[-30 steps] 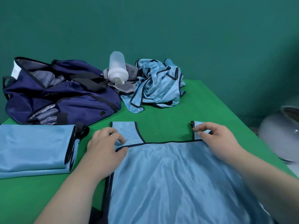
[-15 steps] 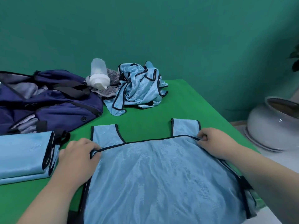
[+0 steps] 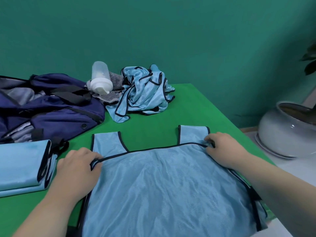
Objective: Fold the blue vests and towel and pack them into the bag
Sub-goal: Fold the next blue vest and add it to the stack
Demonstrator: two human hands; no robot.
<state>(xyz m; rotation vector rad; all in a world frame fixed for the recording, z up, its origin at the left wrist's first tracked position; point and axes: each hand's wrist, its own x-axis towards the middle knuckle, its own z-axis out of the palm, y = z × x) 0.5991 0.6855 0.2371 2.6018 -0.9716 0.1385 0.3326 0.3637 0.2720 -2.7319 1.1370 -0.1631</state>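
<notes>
The blue vest (image 3: 162,185) you are working on lies spread flat on the green table (image 3: 196,113) right in front of you, at 6 o'clock. Its near part runs out of the bottom of the view. A black-trimmed edge of its upper layer crosses from one of your hands to the other. Beyond that edge the two shoulder straps lie flat at about 11 and 1 o'clock of the vest.

Your left hand (image 3: 77,166) sits at the vest's 9 o'clock corner, fingers curled and pinching the trimmed edge where it loops back. Your right hand (image 3: 224,149) sits at the 3 o'clock corner, fingers bent over the same edge and gripping it against the strap below.

At 9 o'clock, just beside your left hand, a stack of folded vests (image 3: 22,165) rests on the table. The navy bag (image 3: 51,106) lies open at 10 o'clock, behind that stack and touching it. At 12 o'clock a crumpled pile of blue vests (image 3: 145,93) sits near the wall. Between the pile and the bag, a clear bottle (image 3: 100,77) with a white cap leans on a grey striped towel (image 3: 116,79). Off the table at 3 o'clock stands a pale ceramic pot (image 3: 287,132).
</notes>
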